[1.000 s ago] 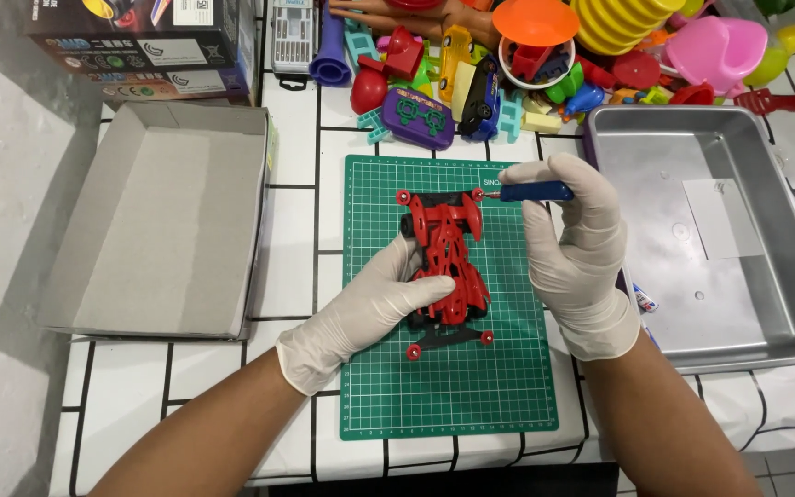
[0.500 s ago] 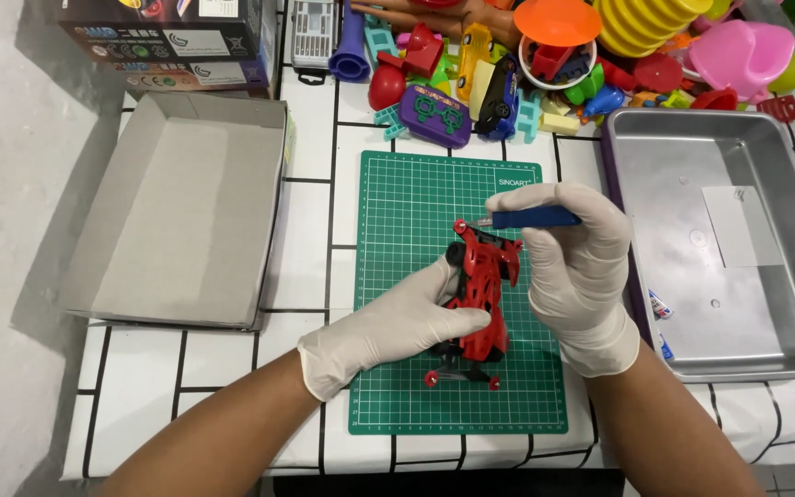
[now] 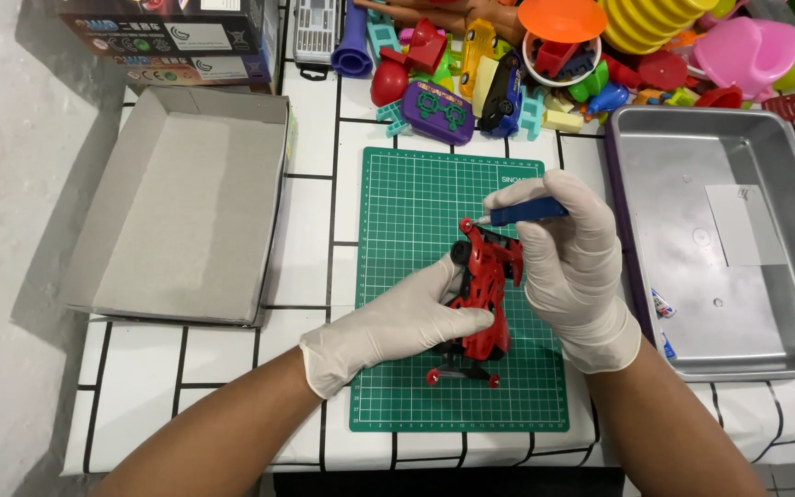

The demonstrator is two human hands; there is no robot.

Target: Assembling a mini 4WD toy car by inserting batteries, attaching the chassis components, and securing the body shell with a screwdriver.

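Left hand [image 3: 388, 329] fingers wrap the red toy car [image 3: 482, 296] on the green mat [image 3: 416, 212], right hand [image 3: 570, 267] pinching a blue screwdriver [image 3: 524, 213] at its front.

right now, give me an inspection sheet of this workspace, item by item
surface: green cutting mat on a white grid-patterned table
job's things: red toy car tilted on the mat; blue-handled tool tip at its front
clutter: pile of colourful toys behind the mat
grippers: left hand, gloved, grips the car; right hand, gloved, holds the tool
cables: nothing seen
surroundings: open cardboard box on one side, metal tray on the other
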